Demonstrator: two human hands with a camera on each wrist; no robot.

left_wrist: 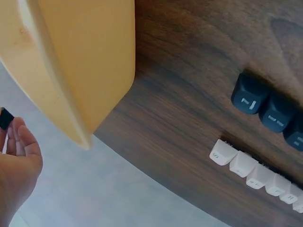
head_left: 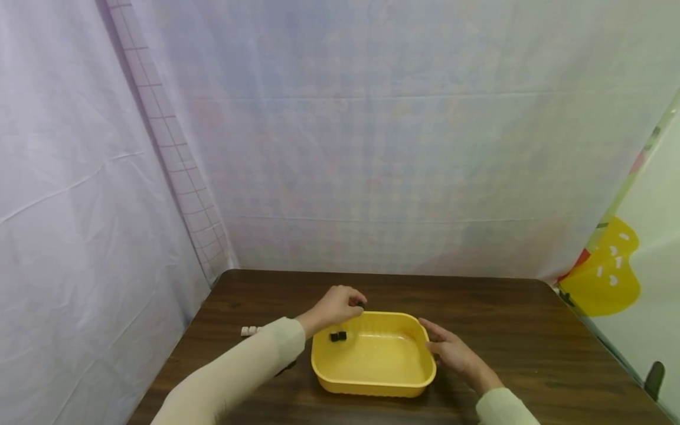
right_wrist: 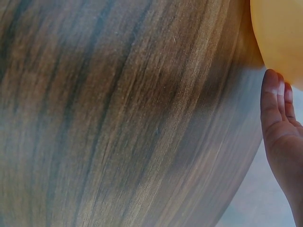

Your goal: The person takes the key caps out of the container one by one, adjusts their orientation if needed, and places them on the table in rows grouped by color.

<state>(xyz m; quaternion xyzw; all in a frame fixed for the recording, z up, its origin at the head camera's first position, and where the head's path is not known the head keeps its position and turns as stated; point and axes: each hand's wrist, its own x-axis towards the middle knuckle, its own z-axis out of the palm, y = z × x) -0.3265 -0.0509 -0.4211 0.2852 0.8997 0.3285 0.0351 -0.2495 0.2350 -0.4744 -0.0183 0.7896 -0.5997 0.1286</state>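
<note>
My left hand (head_left: 339,304) is raised over the far left rim of a yellow plastic basin (head_left: 374,389), pinching a small black keycap (left_wrist: 5,118) between thumb and fingertips. Two black keycaps (head_left: 338,336) lie inside the basin near its left wall. At the basin's right side, my right hand (head_left: 451,352) touches the outer wall with its fingers (right_wrist: 270,90) stretched out nearly straight. In the left wrist view, a row of white keycaps (left_wrist: 258,176) and a row of black keycaps (left_wrist: 276,112) lie on the table beside the basin.
The basin stands on a dark wood-grain table (head_left: 510,330). In the head view, the left forearm partly covers the keycap rows. Pale curtains (head_left: 372,177) hang behind and left of the table; a yellow patterned shape (head_left: 608,271) shows on the right.
</note>
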